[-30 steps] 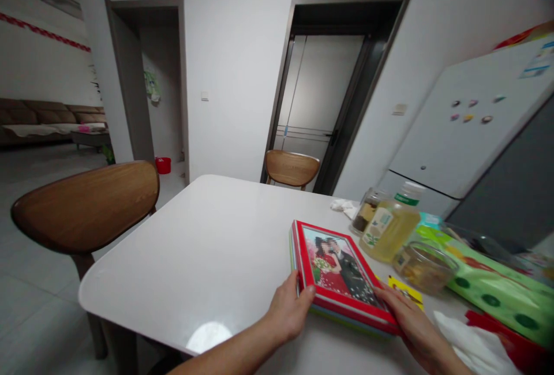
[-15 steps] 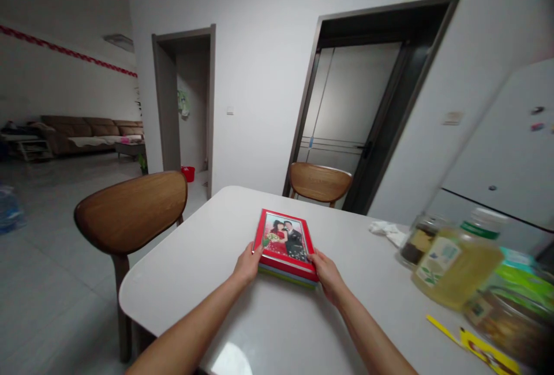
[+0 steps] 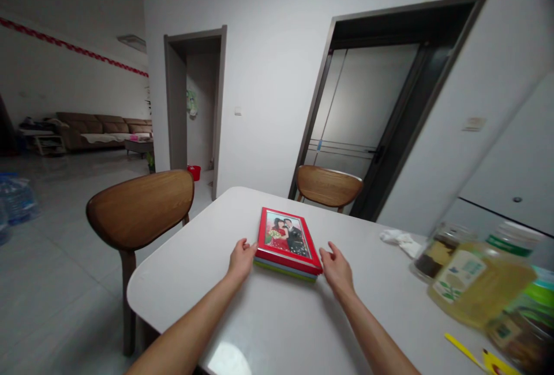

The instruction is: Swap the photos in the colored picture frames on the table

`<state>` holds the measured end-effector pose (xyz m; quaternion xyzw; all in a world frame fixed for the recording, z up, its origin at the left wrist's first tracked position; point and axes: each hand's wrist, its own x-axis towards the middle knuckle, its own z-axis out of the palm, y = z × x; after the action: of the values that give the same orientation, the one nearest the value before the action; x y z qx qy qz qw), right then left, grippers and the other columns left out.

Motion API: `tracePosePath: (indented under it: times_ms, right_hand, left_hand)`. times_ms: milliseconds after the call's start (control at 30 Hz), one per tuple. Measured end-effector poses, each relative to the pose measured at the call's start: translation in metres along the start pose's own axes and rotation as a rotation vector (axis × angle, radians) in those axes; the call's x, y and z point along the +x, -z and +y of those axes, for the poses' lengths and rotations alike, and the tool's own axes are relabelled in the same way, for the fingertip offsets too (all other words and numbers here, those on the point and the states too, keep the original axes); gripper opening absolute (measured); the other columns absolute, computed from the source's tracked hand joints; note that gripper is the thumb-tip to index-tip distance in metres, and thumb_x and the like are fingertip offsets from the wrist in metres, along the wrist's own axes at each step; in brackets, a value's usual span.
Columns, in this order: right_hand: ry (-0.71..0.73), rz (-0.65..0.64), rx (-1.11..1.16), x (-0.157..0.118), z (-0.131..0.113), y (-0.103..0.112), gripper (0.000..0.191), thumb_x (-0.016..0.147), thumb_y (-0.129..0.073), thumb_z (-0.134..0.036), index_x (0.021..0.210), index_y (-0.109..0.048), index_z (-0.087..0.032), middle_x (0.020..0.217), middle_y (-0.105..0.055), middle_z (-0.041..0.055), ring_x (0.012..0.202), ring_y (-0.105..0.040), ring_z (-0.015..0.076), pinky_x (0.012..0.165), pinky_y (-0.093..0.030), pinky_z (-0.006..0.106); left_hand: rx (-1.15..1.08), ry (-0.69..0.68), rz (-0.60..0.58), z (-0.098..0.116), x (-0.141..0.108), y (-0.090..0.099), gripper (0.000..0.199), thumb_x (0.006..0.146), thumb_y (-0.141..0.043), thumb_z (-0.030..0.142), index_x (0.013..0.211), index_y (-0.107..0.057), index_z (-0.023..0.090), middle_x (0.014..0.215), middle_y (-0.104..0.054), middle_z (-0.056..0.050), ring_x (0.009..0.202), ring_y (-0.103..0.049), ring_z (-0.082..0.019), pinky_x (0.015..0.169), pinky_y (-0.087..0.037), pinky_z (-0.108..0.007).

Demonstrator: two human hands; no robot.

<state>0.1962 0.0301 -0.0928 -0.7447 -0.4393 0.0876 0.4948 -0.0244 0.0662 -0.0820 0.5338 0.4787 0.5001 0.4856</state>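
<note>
A red picture frame [image 3: 289, 240] with a photo of a couple in it lies face up on the white table [image 3: 194, 271]. It tops a stack, with bluish and green edges [image 3: 283, 271] showing beneath it. Close by the stack's left side is my left hand [image 3: 242, 261], fingers loosely curled and holding nothing; its fingertips are at the red edge, and I cannot tell if they touch. My right hand [image 3: 336, 268] is off the right side, fingers apart with nothing in them.
Wooden chairs [image 3: 142, 207] [image 3: 329, 186] stand left of and behind the table. At right are a crumpled white tissue [image 3: 400, 240], a jar with dark contents [image 3: 439, 252], a large bottle of yellow liquid [image 3: 476, 282], another jar [image 3: 526, 334] and yellow strips [image 3: 463, 351].
Both hands have let go of the picture frame's sides and moved outward, the right one farther. The stack stays on the table. The view has turned slightly left.
</note>
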Motion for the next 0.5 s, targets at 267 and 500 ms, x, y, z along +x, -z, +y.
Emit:
tracePosePath:
  times_ms: [267, 500]
  right_hand:
    - [0.259, -0.372, 0.943, -0.058, -0.133, 0.040, 0.076, 0.063, -0.048, -0.019, 0.130, -0.014, -0.031, 0.051, -0.038, -0.0109, 0.042, -0.031, 0.0059, 0.044, -0.030, 0.019]
    - [0.182, -0.514, 1.200, -0.082, -0.155, 0.056, 0.075, 0.060, -0.050, -0.014, 0.128, -0.022, -0.032, 0.052, -0.040, -0.0101, 0.048, -0.039, 0.0066, 0.050, -0.035, 0.020]
  left_hand:
    - [-0.417, -0.243, -0.300, 0.106, -0.042, -0.026, 0.067, 0.065, -0.054, 0.015, 0.126, -0.028, 0.021, 0.054, -0.044, 0.010, 0.045, -0.040, -0.005, 0.050, -0.033, -0.018]
    - [-0.751, -0.270, -0.558, 0.128, -0.074, -0.026, 0.082, 0.061, -0.058, 0.012, 0.131, -0.015, 0.015, 0.054, -0.047, 0.010, 0.047, -0.040, -0.005, 0.051, -0.032, -0.018]
